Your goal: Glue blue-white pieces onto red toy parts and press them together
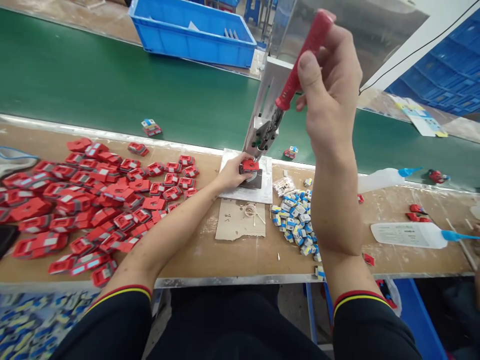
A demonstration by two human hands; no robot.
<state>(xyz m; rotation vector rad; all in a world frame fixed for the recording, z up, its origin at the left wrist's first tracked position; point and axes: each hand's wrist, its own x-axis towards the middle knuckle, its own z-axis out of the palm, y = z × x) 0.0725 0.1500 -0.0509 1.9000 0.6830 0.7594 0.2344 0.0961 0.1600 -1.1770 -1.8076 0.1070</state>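
The right hand (330,90), upper right of centre, is curled closed around the red plastic handle (305,57) of a metal lever press (264,120), thumb along its side. The left hand (233,172), near the centre, is partly closed, its fingers at a small red plastic part (250,165) on the press base; how firmly they grip cannot be told. The base sits on a pale metal plate (267,192) on the brown worktable (195,260), with a torn cardboard piece (240,227) just below it.

Behind runs a green conveyor belt (93,75), with a blue plastic crate (195,42) beyond it at the top.

A heap of red and grey plastic parts (101,200) covers the table's left side; small white, blue and yellow blocks (298,220) lie right of the plate. Bare tabletop shows along the near metal edge (225,281), between heap and blocks. White squeeze bottles (407,235) lie farther right.
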